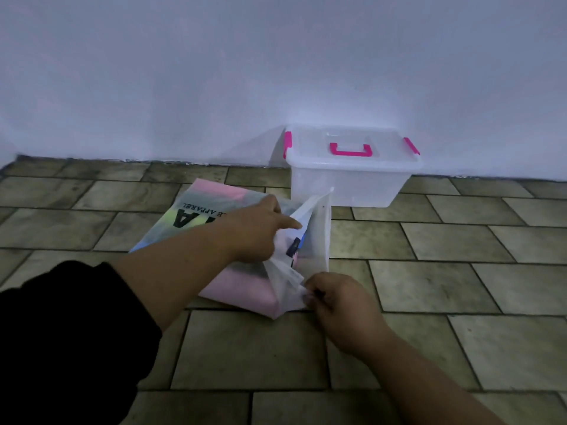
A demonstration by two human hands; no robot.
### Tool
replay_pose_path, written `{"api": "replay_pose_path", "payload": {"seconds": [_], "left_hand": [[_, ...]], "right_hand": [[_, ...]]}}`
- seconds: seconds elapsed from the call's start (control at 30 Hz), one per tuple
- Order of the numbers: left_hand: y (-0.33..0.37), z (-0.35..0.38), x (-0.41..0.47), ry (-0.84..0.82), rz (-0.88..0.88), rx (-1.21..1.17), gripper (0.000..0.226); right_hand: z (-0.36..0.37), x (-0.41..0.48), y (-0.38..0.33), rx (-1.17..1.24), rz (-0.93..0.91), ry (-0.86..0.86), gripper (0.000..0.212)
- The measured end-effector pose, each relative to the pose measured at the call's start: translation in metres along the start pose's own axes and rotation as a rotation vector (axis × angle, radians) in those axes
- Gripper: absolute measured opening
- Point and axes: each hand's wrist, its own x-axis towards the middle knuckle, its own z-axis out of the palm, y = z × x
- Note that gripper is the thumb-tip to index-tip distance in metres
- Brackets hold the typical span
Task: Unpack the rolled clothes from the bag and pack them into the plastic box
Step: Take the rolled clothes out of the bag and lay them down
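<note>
**Bag held at its mouth, box closed beyond – floor inventory**

Item 1: bag [199, 210]. Translucent plastic with dark printed lettering, it lay flat on the tiled floor [460, 271] under the left forearm. Its open mouth faced the right hand, with the film standing up in loose flaps.

Item 2: left hand [260, 231]. It rested on top of the bag at the near side of the mouth, with one digit stretched straight toward the opening. The other fingers were hidden behind the film, so it could not be told whether it gripped anything. A black sleeve [61, 332] covered the upper arm.

Item 3: right hand [334, 302]. It was low on the floor just below the bag's mouth, with fingers curled and pinching the lower edge of the film.

Item 4: contents. Pink cloth [239, 291] showed through the bag between the two hands. A dark-and-blue item [296, 245] sat inside the mouth, just past the left hand's outstretched digit.

Item 5: plastic box [346, 185]. Clear-walled, it stood beyond both hands against the wall [276, 56], close behind the bag's raised flap. Its lid [352, 138] was on – with a pink handle [351, 150] on top and a pink latch [287, 145] at each end.
</note>
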Motion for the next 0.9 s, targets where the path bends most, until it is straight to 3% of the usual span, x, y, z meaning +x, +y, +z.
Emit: {"api": "replay_pose_path", "payload": {"seconds": [0.1, 0.23, 0.37, 0.47, 0.6, 0.73, 0.9], "left_hand": [[0.018, 0.006, 0.002, -0.064, 0.023, 0.180, 0.065], [0.028, 0.016, 0.000, 0.035, 0.050, 0.333, 0.058], [0.005, 0.008, -0.003, 0.086, -0.026, 0.449, 0.050], [0.001, 0.009, -0.002, 0.072, -0.131, 0.376, 0.051], [0.029, 0.019, 0.011, 0.099, -0.280, 0.279, 0.093], [0.018, 0.017, 0.018, 0.086, -0.305, 0.194, 0.067], [-0.020, 0.021, 0.011, 0.014, -0.301, 0.001, 0.052]], "right_hand": [[-0.020, -0.004, 0.021, 0.133, 0.127, -0.128, 0.013], [-0.040, 0.000, 0.036, 0.209, 0.242, -0.228, 0.012], [-0.051, 0.013, 0.038, 0.365, 0.298, -0.167, 0.007], [-0.046, 0.025, 0.032, 0.386, 0.345, -0.081, 0.010], [-0.031, 0.044, 0.023, 0.397, 0.401, 0.000, 0.008], [-0.023, 0.052, 0.028, 0.386, 0.482, -0.021, 0.011], [-0.023, 0.059, 0.038, 0.388, 0.543, -0.034, 0.031]]}}
